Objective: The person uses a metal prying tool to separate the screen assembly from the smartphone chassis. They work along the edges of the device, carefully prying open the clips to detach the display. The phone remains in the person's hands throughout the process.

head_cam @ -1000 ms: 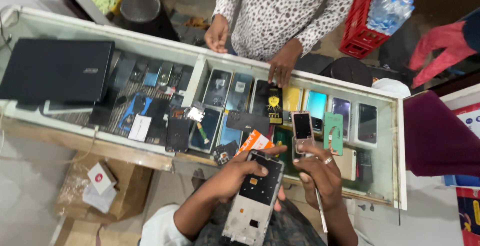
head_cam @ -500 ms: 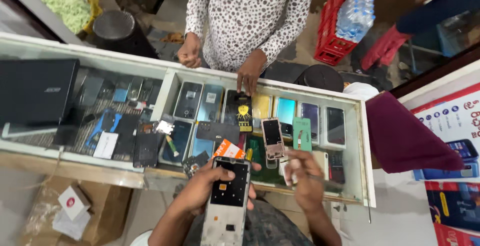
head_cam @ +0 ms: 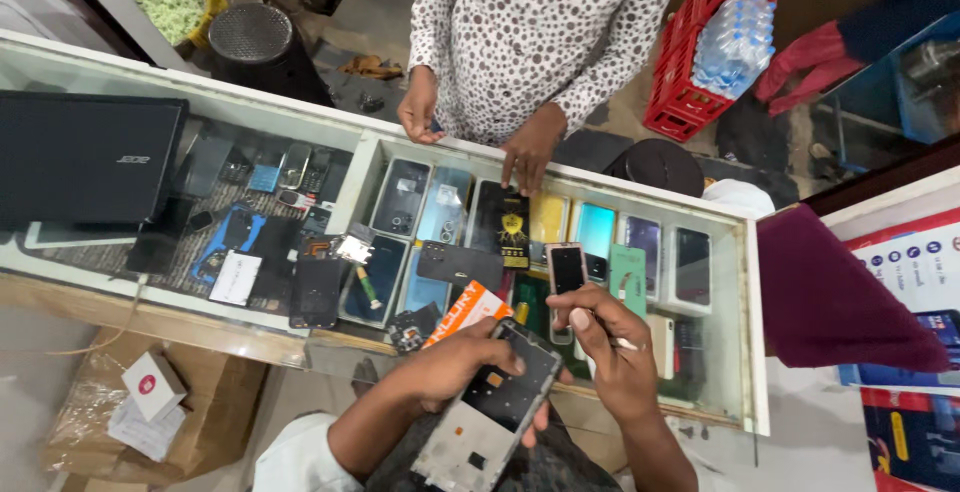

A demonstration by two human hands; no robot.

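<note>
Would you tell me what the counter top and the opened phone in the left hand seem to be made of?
Counter top: likely clear glass, glossy; phones beneath show through. Opened phone in the left hand: probably a dull grey metal frame around dark, board-like parts.

Left hand (head_cam: 462,364) grips an opened phone frame (head_cam: 490,412) above a glass display counter (head_cam: 740,252); right hand (head_cam: 610,347) pinches a thin pale tool (head_cam: 627,344), possibly tweezers. A second person's hand (head_cam: 527,152) rests on the counter.
</note>
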